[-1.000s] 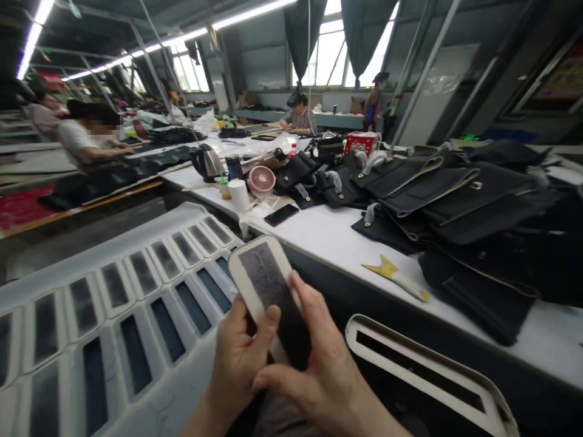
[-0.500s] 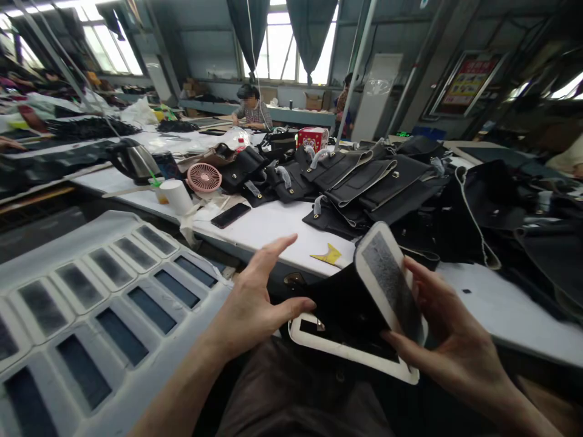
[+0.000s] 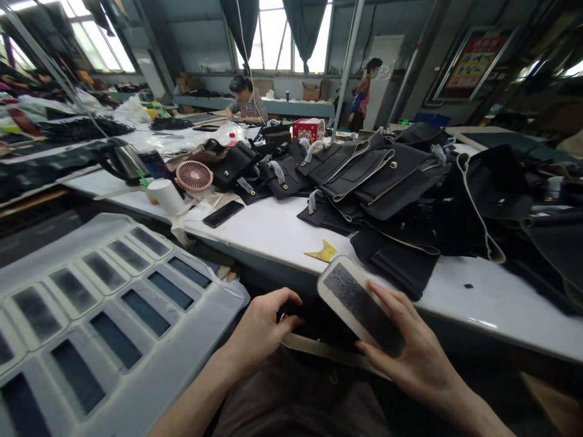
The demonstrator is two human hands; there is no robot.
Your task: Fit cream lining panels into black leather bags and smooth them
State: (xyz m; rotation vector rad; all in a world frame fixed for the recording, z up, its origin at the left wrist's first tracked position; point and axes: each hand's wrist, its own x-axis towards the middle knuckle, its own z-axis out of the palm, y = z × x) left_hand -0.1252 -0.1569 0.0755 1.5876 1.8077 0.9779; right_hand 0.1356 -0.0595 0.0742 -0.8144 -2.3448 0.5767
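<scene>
My right hand [image 3: 405, 340] grips a rounded rectangular panel [image 3: 339, 282] with a pale rim and a dark, rough centre strip, thumb below and fingers along its upper edge. The panel is tilted and seems to belong to a black bag [image 3: 314, 318] low over my lap. A second pale-rimmed edge [image 3: 319, 349] shows under the dark material. My left hand [image 3: 259, 321] is curled at the bag's left side, thumb and forefinger around its edge by a small metal bit. Dark material hides the exact grip.
On the left, a grey sheet [image 3: 136, 358] carries rows of similar panels. Black bags [image 3: 378, 176] are heaped across the white table [image 3: 259, 233]. A yellow piece [image 3: 322, 250], phone [image 3: 223, 213], pink fan [image 3: 194, 175], white cup [image 3: 166, 196] and kettle [image 3: 125, 159] lie beyond my hands. Two people are farther back.
The panel has come down and left with my right hand, its dark face turned more toward me. My left hand has lowered and its spread fingers have curled in. A person behind has come into view.
</scene>
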